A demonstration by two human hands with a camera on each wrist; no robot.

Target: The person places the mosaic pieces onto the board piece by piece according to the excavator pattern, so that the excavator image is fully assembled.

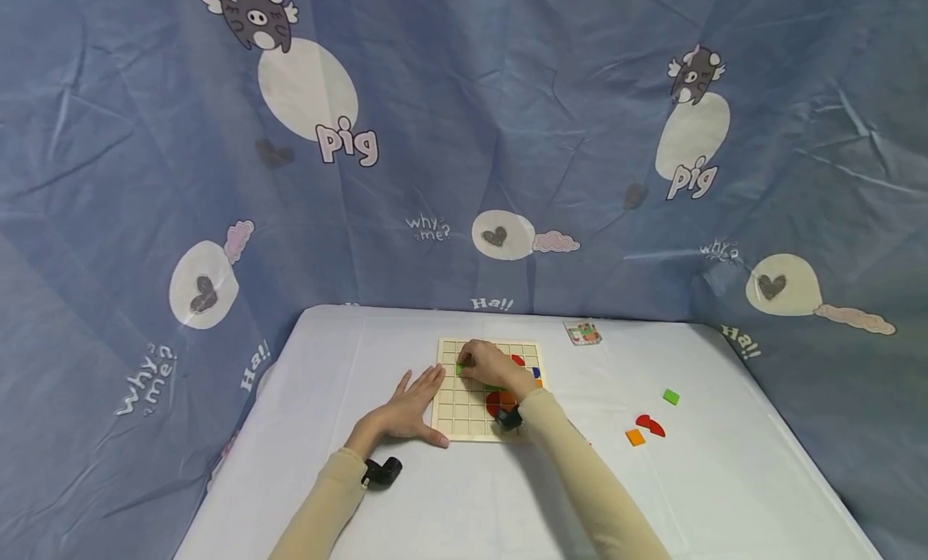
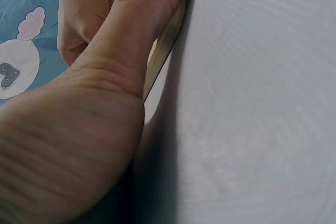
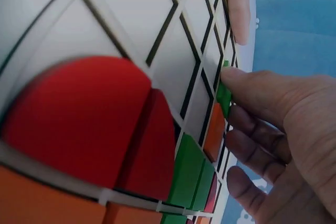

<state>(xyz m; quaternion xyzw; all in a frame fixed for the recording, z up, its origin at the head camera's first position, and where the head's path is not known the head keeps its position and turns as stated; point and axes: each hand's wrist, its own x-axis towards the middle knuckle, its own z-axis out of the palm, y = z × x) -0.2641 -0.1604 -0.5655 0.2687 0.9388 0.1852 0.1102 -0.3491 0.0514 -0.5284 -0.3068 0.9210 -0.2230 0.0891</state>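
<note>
A pale wooden grid board [image 1: 453, 411] lies on the table, with red, orange, green and blue pieces set in some cells. My right hand [image 1: 489, 364] reaches over its upper left part. Between thumb and fingers it pinches a small green tile [image 3: 224, 95], seen against the grid in the right wrist view. An orange tile [image 3: 214, 132] and a rounded red piece [image 3: 89, 119] sit in cells nearby. At the board's left edge my left hand [image 1: 409, 408] rests with fingers spread, its thumb by the near left corner. The right hand and forearm hide part of the board.
Right of the board lie a loose green tile [image 1: 671, 396], two red curved pieces [image 1: 650, 425] and an orange tile [image 1: 635, 437] on the white tablecloth [image 1: 551, 512]. A small printed pattern card [image 1: 583, 333] lies beyond the board's far right corner. Blue patterned curtains [image 1: 435, 181] surround the table.
</note>
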